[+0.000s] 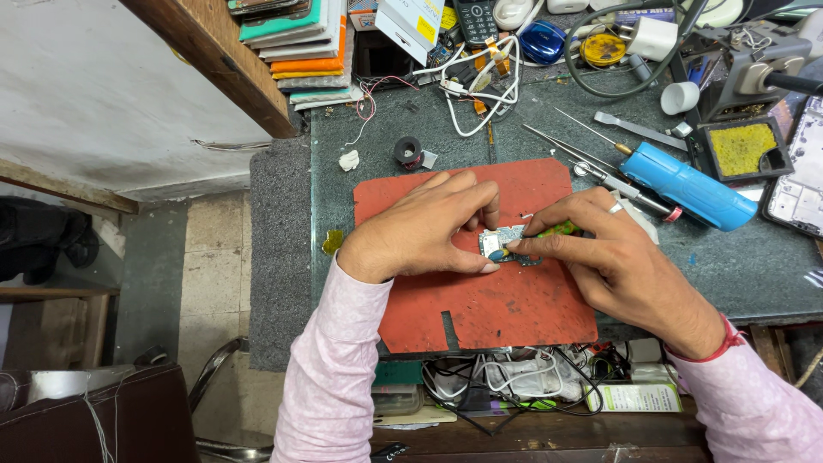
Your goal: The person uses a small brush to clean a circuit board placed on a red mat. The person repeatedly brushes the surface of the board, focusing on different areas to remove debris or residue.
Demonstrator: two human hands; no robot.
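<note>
A small circuit board (500,241) lies on a red work mat (497,300) in the middle of the bench. My left hand (424,227) pinches the board's left side, thumb along its near edge. My right hand (604,257) comes in from the right, its fingertips on the board's right part. In that hand is a small tool with a yellow-green handle (561,229), tip at the board. A ring sits on one right finger. The fingers hide most of the board.
A blue cylindrical tool (690,186) and tweezers (570,154) lie right of the mat. A yellow sponge tray (741,150) stands at the far right. White cables (480,81), a tape roll (408,152) and stacked books (300,47) are behind. More cables (514,377) hang below the bench's near edge.
</note>
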